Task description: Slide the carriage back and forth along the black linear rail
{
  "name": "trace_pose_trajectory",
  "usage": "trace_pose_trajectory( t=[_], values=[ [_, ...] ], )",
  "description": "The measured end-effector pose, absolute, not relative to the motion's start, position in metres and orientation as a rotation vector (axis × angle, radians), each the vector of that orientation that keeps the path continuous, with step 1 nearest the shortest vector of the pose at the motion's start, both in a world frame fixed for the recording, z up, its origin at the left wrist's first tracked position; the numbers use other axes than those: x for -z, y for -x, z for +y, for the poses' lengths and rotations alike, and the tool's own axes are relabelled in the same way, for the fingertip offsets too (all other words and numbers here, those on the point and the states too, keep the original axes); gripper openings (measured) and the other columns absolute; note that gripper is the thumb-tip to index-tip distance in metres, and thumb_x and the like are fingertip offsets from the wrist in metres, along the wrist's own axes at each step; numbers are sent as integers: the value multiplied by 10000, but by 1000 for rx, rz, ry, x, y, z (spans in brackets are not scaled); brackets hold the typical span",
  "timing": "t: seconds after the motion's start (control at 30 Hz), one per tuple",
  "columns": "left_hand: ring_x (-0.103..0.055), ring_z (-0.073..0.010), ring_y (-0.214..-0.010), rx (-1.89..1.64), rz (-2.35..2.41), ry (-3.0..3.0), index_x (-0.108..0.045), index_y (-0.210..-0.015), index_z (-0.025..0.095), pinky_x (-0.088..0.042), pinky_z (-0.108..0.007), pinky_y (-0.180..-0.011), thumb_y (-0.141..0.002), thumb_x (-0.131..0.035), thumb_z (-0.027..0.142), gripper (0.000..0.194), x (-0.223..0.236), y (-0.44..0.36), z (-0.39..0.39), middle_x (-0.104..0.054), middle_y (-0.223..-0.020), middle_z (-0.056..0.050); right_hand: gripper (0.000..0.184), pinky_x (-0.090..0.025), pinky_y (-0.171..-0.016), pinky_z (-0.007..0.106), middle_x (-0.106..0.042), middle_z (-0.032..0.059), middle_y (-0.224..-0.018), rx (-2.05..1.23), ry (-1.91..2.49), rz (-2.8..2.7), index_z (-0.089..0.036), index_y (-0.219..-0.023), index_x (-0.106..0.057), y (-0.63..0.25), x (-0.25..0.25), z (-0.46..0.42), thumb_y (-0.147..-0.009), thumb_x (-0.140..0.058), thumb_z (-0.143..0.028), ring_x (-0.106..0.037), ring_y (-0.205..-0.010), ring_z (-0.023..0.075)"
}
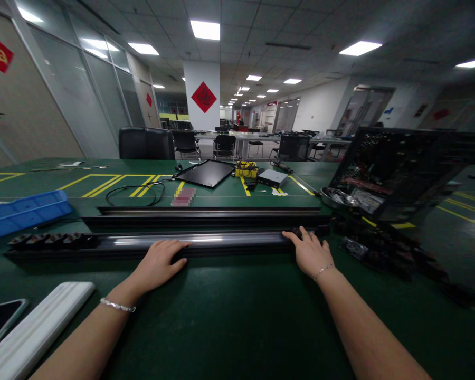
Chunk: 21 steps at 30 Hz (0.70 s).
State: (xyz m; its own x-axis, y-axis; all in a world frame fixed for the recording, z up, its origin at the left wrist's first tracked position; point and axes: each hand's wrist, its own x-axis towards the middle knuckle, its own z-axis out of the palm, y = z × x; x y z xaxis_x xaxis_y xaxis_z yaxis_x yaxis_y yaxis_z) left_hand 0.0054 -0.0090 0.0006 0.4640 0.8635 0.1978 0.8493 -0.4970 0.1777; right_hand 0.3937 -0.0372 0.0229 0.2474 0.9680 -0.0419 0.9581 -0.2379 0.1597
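Note:
A long black rail (237, 240) with a shiny inner channel lies across the green table in front of me. My left hand (160, 264) rests on its near edge, left of the middle, fingers stretched out flat and thumb apart. At the rail's right end, my right hand (312, 254) reaches over the channel with thumb and fingers spread. Small dark pieces (321, 230) sit by those fingertips; their shape is hard to make out. Several black block-like parts (49, 240) stand in a row at the left end. Behind lies a second black rail (209, 217), parallel to the first.
A blue bin (27, 211) stands at left, with a white long object (43, 327) and a phone (2, 322) nearer. Dark clustered parts (396, 248), a metal bowl (338, 199) and an open computer case (404, 169) occupy the right. Farther back lies a flat black panel (208, 173).

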Motion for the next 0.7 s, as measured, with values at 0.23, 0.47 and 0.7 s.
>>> trace_pose_trajectory(
  t=[0.23, 0.47, 0.7],
  values=[
    [-538, -235, -1084, -432, 1544, -2651, -525, -1221, 258, -359, -422, -953, -832, -453, 414, 425, 3, -3, -8, -621, -1156, -59, 666, -275, -986, 537, -222, 72, -1502, -91, -2335, 1815, -433, -1396, -238, -395, -24, -37, -834, -284, -79, -298, -1314, 311],
    [-536, -233, -1085, -416, 1544, -2653, -516, -1228, 260, -361, -419, -948, -839, -446, 416, 425, 4, -3, -7, -616, -1161, -56, 686, -286, -980, 525, -239, 80, -1494, -81, -2342, 1812, -420, -1403, -236, -395, -24, -37, -820, -295, -62, -301, -1311, 313],
    [-538, -232, -1080, -405, 1546, -2655, -524, -1213, 252, -360, -416, -948, -837, -448, 410, 415, 2, -3, -7, -617, -1159, -58, 655, -283, -980, 535, -256, 86, -1486, -73, -2334, 1823, -415, -1397, -261, -394, -28, -38, -836, -274, -77, -328, -1297, 298]
  ],
)
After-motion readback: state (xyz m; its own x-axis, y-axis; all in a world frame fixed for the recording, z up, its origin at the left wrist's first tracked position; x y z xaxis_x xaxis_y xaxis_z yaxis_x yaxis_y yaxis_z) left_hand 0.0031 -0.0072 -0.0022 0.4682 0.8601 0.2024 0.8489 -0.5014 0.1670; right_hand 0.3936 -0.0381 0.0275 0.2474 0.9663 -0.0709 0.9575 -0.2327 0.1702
